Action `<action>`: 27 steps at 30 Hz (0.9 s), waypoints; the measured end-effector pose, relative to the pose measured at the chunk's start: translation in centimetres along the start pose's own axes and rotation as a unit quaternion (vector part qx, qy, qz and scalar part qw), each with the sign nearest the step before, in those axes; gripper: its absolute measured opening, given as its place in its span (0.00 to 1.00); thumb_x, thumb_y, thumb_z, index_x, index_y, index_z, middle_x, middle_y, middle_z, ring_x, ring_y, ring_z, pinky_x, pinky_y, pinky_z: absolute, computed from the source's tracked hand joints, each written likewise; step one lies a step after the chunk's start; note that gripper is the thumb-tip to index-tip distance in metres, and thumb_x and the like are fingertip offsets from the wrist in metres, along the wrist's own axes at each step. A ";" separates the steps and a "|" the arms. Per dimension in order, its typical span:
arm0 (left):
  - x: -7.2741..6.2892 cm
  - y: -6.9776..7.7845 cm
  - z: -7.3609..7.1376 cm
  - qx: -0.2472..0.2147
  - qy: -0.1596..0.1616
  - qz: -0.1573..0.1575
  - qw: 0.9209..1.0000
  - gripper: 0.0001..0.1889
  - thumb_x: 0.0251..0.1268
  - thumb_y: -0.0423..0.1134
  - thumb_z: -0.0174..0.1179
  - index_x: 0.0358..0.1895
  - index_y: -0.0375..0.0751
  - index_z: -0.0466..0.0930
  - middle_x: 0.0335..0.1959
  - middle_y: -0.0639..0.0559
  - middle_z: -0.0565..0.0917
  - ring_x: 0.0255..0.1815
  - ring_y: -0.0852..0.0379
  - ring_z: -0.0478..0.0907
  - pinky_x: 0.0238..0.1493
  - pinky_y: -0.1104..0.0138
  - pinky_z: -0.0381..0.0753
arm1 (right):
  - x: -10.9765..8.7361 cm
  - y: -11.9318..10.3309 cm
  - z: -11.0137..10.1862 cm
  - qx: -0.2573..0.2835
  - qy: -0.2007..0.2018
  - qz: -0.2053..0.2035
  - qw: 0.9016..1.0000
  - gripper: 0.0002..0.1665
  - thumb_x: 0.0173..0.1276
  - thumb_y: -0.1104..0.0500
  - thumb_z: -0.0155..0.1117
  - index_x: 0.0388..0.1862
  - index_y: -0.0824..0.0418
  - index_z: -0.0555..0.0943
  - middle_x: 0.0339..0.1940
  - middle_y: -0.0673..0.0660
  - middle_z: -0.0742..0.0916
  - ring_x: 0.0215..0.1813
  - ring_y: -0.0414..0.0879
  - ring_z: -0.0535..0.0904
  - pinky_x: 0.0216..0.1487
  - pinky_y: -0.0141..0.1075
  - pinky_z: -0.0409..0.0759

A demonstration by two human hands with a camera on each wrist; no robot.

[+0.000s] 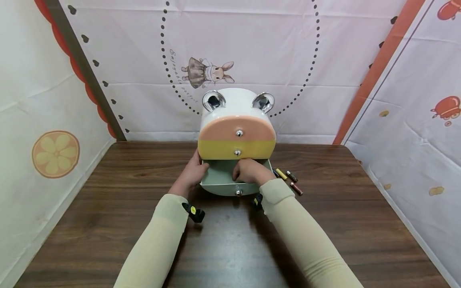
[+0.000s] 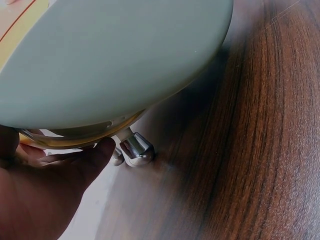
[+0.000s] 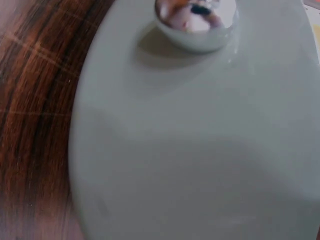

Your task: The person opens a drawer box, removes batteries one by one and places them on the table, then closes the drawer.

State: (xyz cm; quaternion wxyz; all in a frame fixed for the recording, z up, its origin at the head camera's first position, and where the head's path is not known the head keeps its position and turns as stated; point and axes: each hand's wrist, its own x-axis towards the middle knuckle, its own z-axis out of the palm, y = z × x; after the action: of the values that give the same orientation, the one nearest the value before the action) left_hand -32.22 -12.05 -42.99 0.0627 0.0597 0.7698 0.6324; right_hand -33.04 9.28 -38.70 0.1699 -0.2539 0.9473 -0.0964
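Observation:
A rounded white cabinet [image 1: 235, 100] with round silver eyes stands on the table, with a peach drawer [image 1: 219, 128] over a yellow drawer [image 1: 216, 150]. Below them a grey-green drawer [image 1: 219, 190] is pulled out, its silver knob [image 1: 238, 193] facing me. My left hand [image 1: 194, 172] holds the cabinet's lower left side, thumb near the drawer's edge; the left wrist view shows its thumb close to a silver foot [image 2: 137, 150]. My right hand [image 1: 250, 171] reaches down into the pulled-out drawer with bent fingers. I cannot tell whether it holds anything. The drawer front [image 3: 190, 115] fills the right wrist view.
Several small battery-like cylinders lie right of the cabinet, among them a yellow one [image 1: 281, 174], a black one [image 1: 291, 176] and a red one [image 1: 296, 189]. A printed cloth [image 1: 252, 48] hangs behind the brown wooden table [image 1: 223, 248] and along both sides.

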 end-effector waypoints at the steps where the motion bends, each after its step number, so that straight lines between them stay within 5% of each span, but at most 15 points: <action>1: 0.0 0.0 0.0 0.001 0.000 -0.001 1.000 0.41 0.67 0.28 0.42 0.78 0.60 0.37 0.79 0.48 0.51 0.75 0.48 0.51 0.70 0.48 0.56 | 0.0 0.1 0.0 0.002 0.001 0.002 1.000 0.14 0.65 0.64 0.60 0.33 0.47 0.89 0.40 0.46 0.88 0.44 0.44 0.81 0.44 0.37 0.78; 6: -0.1 0.1 0.1 0.001 -0.001 -0.009 1.000 0.42 0.67 0.28 0.42 0.79 0.60 0.36 0.79 0.48 0.50 0.75 0.48 0.51 0.70 0.48 0.57 | -0.1 0.3 -0.1 0.015 -0.003 -0.002 1.000 0.21 0.59 0.73 0.55 0.26 0.48 0.85 0.32 0.46 0.85 0.33 0.44 0.74 0.32 0.35 0.70; 15: -0.3 0.2 0.2 -0.003 -0.001 -0.020 1.000 0.42 0.66 0.28 0.43 0.79 0.61 0.36 0.79 0.48 0.50 0.75 0.48 0.51 0.70 0.49 0.57 | -0.5 0.9 -0.5 0.001 0.007 -0.030 1.000 0.19 0.59 0.70 0.57 0.41 0.53 0.88 0.43 0.49 0.89 0.46 0.43 0.81 0.45 0.36 0.78; 22: -1.8 3.4 0.1 0.001 -0.016 -0.047 0.999 0.42 0.67 0.27 0.42 0.79 0.55 0.33 0.79 0.46 0.47 0.76 0.47 0.48 0.71 0.49 0.55 | -1.5 1.3 -1.4 0.026 0.007 -0.052 0.998 0.17 0.57 0.69 0.59 0.40 0.55 0.88 0.40 0.50 0.89 0.45 0.42 0.83 0.43 0.34 0.79; 27: -1.7 3.4 0.1 0.001 -0.015 -0.049 0.999 0.42 0.67 0.27 0.42 0.79 0.55 0.33 0.79 0.46 0.47 0.76 0.48 0.48 0.72 0.50 0.55 | -2.6 1.5 -2.0 0.049 0.012 -0.048 0.998 0.12 0.60 0.66 0.63 0.41 0.57 0.87 0.40 0.51 0.89 0.46 0.45 0.84 0.46 0.36 0.80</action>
State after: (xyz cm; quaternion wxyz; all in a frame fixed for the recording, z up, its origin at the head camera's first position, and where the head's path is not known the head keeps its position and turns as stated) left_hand -30.44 -11.60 -39.63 0.1056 0.0314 0.7713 0.6269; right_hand -32.34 12.10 -36.53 0.1660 -0.2893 0.9300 -0.1541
